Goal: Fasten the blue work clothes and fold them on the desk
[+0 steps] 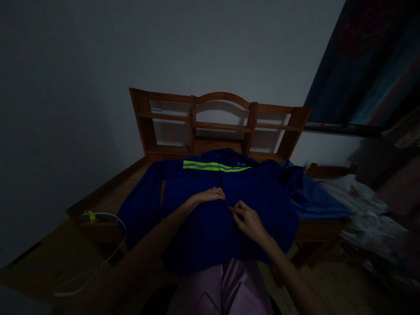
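A dark blue work jacket (197, 227) lies spread front side up on a wooden desk, with a yellow-green and grey reflective stripe (201, 166) across its chest. At the middle of its front opening, my left hand (210, 194) has its fingers curled down onto the cloth edge; the thumb is hidden. Just to the right and a little nearer to me, my right hand (247, 218) pinches the other side of the opening between thumb and fingers. A small gap separates the two hands. The fastener between them is too dark to make out.
A wooden shelf rack (223, 127) stands along the back of the desk (126, 183). Blue cloth (323, 199) lies right of the jacket, near white plastic bags (357, 192). A white cable (111, 253) hangs off the left front corner. My lap is close below.
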Available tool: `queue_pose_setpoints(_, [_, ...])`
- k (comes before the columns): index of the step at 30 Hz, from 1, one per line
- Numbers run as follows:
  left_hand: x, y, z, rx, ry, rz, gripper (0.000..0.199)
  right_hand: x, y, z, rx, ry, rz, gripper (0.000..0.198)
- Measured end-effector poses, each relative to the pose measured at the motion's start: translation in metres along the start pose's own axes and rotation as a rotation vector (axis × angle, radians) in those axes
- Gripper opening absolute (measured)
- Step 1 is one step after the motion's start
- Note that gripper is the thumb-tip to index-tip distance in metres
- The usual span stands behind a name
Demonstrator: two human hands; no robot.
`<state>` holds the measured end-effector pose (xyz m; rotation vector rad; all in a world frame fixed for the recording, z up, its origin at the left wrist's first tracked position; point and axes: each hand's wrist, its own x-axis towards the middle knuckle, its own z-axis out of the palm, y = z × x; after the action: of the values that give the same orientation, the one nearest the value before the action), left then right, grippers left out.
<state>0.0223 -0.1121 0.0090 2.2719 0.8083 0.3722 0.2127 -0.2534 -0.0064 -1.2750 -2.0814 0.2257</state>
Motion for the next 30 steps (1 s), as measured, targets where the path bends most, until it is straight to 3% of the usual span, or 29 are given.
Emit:
queue_pose_setpoints(4, [-0.006, 0.001, -0.004, -0.035, -0.091, 0.114, 0.019, 0.002, 0.008, 0.002, 0.118, 0.047, 0.057, 0.032])
queue_pose_setpoints(8, [-0.015, 0.000, 0.001, -0.082, -0.054, 0.251, 0.025, 0.007, 0.020, 0.003, 0.280, 0.052, 0.121, 0.029])
queue_pose_setpoints(21, [-0.033, 0.019, 0.032, 0.038, 0.235, 0.069, 0.014, 0.010, 0.013, 0.004, 0.348, 0.076, 0.154, 0.028])
queue_pose_setpoints(30, [-0.035, 0.029, 0.055, -0.139, 0.375, -0.051, 0.017, 0.014, 0.011, 0.010, 0.373, 0.087, 0.241, 0.027])
